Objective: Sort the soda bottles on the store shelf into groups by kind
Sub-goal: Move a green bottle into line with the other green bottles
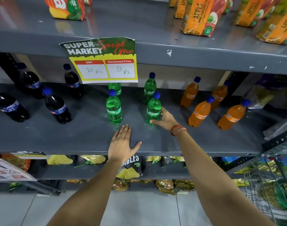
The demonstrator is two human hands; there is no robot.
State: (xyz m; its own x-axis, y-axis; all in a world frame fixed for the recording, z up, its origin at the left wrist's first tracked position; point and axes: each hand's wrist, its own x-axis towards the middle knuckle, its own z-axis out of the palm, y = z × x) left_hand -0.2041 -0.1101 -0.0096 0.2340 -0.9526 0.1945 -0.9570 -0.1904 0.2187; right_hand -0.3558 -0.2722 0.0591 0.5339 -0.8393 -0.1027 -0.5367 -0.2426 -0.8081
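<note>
— Right hand (164, 119)?
— Wrapped around the lower half of a green plastic Sprite bottle with a blue cap (153, 109), upright on the grey metal shelf (90, 136); red thread band (178, 130) at the wrist.
— Left hand (121, 144)?
— Open, flat on the shelf's front edge, gripping nothing, just in front of a second green Sprite bottle (113, 107).
— Other green ones?
— Two more behind that pair: one (149, 88) just behind the gripped bottle, one (115, 88) half hidden by the hanging yellow and green paper price sign (103, 61).
— Left of the gripped bottle?
— Well apart, four dark cola bottles with blue caps (57, 106), standing loosely spaced.
— Right of it?
— Four orange soda bottles with blue caps (200, 112), also upright.
— Above?
— Orange juice cartons (198, 17) on the upper shelf.
— Below?
— Snack bags (128, 172) on the lower shelves.
</note>
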